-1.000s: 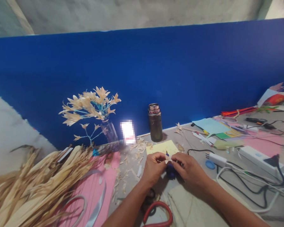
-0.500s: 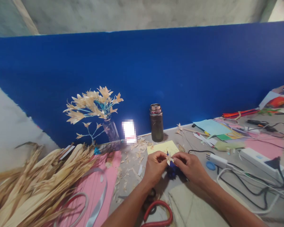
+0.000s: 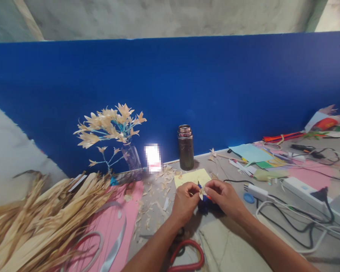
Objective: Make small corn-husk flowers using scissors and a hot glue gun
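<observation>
My left hand (image 3: pixel 184 201) pinches a small pale flower (image 3: pixel 201 192) of dried husk between thumb and fingertips. From the other side my right hand (image 3: pixel 226 193), closed in a pinch, holds the flower's petals at its fingertips. Just behind and below the flower is a dark blue object (image 3: pixel 203 207) with a pointed tip and a bit of orange; the hands hide most of it. A yellow paper sheet (image 3: pixel 193 175) lies beyond my hands. Red-handled scissors (image 3: pixel 200 257) rest near my left forearm, partly covered by it.
Dried husks (image 3: pixel 45 223) and pink paper (image 3: pixel 130 219) cover the left side. A glass vase (image 3: pixel 133 158) of husk flowers and a dark, lidless flask (image 3: pixel 186 151) stand by the blue partition (image 3: pixel 215 83). Cables and a white power strip (image 3: pixel 303 192) lie at right.
The flower has turned a little between my fingertips, and my right fingers have shifted up slightly. An orange part of the blue object now shows. The whole view has moved slightly.
</observation>
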The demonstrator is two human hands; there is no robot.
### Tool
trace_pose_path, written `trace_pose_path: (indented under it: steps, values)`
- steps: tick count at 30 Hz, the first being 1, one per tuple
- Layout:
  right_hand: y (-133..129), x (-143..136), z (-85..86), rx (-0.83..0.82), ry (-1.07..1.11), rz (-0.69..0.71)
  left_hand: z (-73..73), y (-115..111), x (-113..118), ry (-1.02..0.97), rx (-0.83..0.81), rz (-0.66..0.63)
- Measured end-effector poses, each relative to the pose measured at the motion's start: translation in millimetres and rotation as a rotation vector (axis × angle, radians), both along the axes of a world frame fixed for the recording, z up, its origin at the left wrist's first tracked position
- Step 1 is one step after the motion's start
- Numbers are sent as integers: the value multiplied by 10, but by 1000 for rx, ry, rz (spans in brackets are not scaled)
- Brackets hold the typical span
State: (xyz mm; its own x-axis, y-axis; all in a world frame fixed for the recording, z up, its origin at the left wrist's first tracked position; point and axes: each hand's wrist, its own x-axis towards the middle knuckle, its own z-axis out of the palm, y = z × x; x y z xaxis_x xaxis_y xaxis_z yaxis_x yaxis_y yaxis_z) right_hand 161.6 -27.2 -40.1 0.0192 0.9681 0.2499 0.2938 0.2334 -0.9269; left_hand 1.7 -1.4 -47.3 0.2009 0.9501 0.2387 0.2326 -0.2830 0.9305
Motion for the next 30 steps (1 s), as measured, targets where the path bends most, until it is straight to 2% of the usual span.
trace_pose_path:
  steps: [4,11,15,22,27,30]
  values:
    - [-4,-6,-4,-24,4,11,-28,1,1,46,30,19]
    - [-14,-33,21,-61,28,14,11,-36,-5,149,110,44]
    - [13,20,49,-93,63,9,-10,-13,-18,64,22,-51]
    - [38,101,52,-210,213,101,-5,94,-68,-289,-214,-194]
    - [41,105,-4,-265,306,188,7,117,-113,-235,-255,-290]
    - [48,105,-29,-275,341,200,-19,119,-117,-211,-243,-293]
